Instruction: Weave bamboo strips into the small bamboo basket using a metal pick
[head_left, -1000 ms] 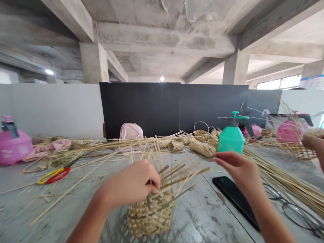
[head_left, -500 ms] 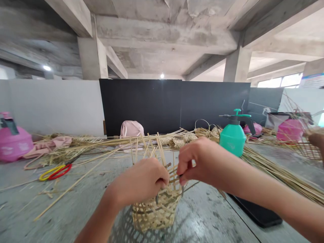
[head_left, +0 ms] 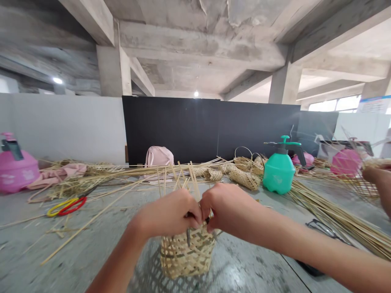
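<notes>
A small woven basket (head_left: 187,257) of pale bamboo-like strips stands upright on the table in front of me, loose strip ends (head_left: 193,177) sticking up from its far side. My left hand (head_left: 175,213) is closed at its upper edge, fingers pinching the rim. Below those fingers a narrow grey metal piece (head_left: 188,237) hangs against the basket wall. My right hand (head_left: 224,206) is also closed, its fingertips against the left ones at the rim. A small dark bit (head_left: 207,220) shows between its fingers; the rest of what it grips is hidden.
Red-and-yellow-handled scissors (head_left: 67,206) lie left. A green spray bottle (head_left: 278,173), small woven baskets (head_left: 244,179) and a pink bag (head_left: 159,156) stand farther back. Long strips (head_left: 339,215), glasses (head_left: 326,230) and a black phone (head_left: 311,269) are right. Another person's hand (head_left: 380,183) shows at the right edge.
My right hand has moved left, from beside the basket's right edge to meet my left hand. The left hand stays at the rim. Glasses now show beyond my right forearm.
</notes>
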Demonstrator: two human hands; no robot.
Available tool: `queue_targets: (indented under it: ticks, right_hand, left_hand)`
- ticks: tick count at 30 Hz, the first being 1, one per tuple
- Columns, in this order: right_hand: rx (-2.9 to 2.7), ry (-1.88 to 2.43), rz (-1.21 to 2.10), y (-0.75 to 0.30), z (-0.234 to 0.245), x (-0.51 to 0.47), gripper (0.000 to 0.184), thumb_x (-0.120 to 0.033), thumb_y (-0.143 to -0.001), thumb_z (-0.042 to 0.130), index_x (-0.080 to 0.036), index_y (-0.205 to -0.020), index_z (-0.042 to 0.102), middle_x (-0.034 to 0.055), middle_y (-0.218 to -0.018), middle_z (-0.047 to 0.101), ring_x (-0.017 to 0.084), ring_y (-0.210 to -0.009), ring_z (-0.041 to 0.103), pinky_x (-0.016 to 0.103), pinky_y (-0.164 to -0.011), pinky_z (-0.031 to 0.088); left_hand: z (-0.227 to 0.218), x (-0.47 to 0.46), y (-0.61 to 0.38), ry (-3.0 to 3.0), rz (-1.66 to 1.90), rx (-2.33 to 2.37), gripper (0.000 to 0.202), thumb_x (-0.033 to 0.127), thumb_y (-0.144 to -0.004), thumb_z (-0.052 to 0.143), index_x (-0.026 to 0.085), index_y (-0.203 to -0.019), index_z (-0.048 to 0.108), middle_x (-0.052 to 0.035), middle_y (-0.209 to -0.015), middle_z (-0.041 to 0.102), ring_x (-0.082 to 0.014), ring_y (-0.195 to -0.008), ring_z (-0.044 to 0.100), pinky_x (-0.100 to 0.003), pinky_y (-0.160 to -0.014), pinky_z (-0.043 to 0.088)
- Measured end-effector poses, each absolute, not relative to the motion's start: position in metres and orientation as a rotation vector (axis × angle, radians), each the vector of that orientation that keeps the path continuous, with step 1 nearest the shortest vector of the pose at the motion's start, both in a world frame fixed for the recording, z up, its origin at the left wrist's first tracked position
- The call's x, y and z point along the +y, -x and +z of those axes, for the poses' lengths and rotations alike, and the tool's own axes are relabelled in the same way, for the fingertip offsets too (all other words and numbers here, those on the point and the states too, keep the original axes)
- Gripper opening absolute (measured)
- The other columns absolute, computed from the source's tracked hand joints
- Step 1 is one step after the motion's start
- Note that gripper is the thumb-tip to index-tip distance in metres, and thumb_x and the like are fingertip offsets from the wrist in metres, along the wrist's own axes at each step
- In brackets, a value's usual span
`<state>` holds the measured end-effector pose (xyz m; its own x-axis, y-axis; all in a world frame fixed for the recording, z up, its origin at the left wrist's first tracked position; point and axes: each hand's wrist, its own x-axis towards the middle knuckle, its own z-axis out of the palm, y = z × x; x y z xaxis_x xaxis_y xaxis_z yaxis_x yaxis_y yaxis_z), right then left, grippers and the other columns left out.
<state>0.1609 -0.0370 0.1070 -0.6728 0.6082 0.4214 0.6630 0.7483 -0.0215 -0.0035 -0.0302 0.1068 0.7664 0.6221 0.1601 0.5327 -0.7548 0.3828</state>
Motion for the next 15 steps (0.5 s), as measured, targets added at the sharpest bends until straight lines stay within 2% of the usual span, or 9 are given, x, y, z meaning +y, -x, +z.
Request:
queue_targets:
  ticks: [4, 6, 10, 12, 14, 15]
  right_hand:
    - [-2.57, 0.964, -0.216, -0.16, 0.101, -0.04, 0.018, -0.01, -0.06, 0.069, -0.026, -0.066, 0.072, -0.0035, -0.058, 0.066, 0.012, -0.053, 0.058, 0.022, -0.045, 0.031]
    - [-2.568, 0.956, -0.23, -0.16, 0.104, -0.041, 0.012, -0.017, -0.065, 0.071, -0.024, -0.074, 0.071, -0.0018, -0.065, 0.067, 0.014, -0.058, 0.06, 0.023, -0.049, 0.036]
    - [-2.343, 0.843, -0.348, -0.169, 0.109, -0.043, 0.015, -0.03, -0.079, 0.058, -0.019, -0.082, 0.067, 0.0028, -0.075, 0.065, 0.016, -0.069, 0.06, 0.029, -0.062, 0.043]
    - [-2.18, 0.778, -0.301, -0.181, 0.086, -0.046, 0.018, -0.026, -0.085, 0.05, -0.019, -0.08, 0.065, 0.0028, -0.076, 0.065, 0.015, -0.072, 0.06, 0.03, -0.065, 0.044]
    - [-2.033, 0.766, -0.118, -0.196, 0.034, -0.054, 0.016, -0.027, -0.086, 0.051, -0.022, -0.079, 0.064, 0.0005, -0.078, 0.065, 0.013, -0.07, 0.059, 0.027, -0.066, 0.046]
    - [-1.88, 0.76, -0.116, -0.204, -0.003, -0.059, 0.016, -0.028, -0.087, 0.048, -0.023, -0.085, 0.064, 0.0013, -0.088, 0.065, 0.013, -0.076, 0.06, 0.028, -0.071, 0.047]
  left_hand:
    - [0.109, -0.028, 0.008, -2.633, 0.373, 0.921, 0.037, 0.002, -0.062, 0.045, 0.023, -0.071, 0.074, -0.0004, -0.069, 0.073, -0.0151, -0.063, 0.063, -0.023, -0.059, 0.043]
    - [0.11, -0.028, 0.011, -2.656, 0.371, 0.956, 0.034, 0.003, -0.063, 0.046, 0.022, -0.07, 0.074, -0.0011, -0.067, 0.072, -0.015, -0.063, 0.063, -0.023, -0.061, 0.043]
    - [0.112, -0.028, 0.022, -2.723, 0.476, 1.115, 0.029, 0.006, -0.066, 0.047, 0.02, -0.068, 0.072, -0.0019, -0.067, 0.07, -0.0162, -0.067, 0.06, -0.024, -0.064, 0.041]
    - [0.113, -0.026, 0.03, -2.72, 0.516, 1.199, 0.025, 0.008, -0.066, 0.05, 0.021, -0.066, 0.071, -0.0018, -0.068, 0.069, -0.0178, -0.072, 0.059, -0.026, -0.068, 0.04]
    - [0.113, -0.024, 0.037, -2.682, 0.511, 1.256, 0.021, 0.011, -0.066, 0.053, 0.021, -0.065, 0.071, -0.0018, -0.071, 0.069, -0.0189, -0.076, 0.059, -0.027, -0.07, 0.04]
    - [0.113, -0.022, 0.04, -2.659, 0.499, 1.272, 0.02, 0.012, -0.066, 0.053, 0.022, -0.066, 0.071, -0.0021, -0.073, 0.068, -0.0191, -0.077, 0.059, -0.027, -0.07, 0.04]
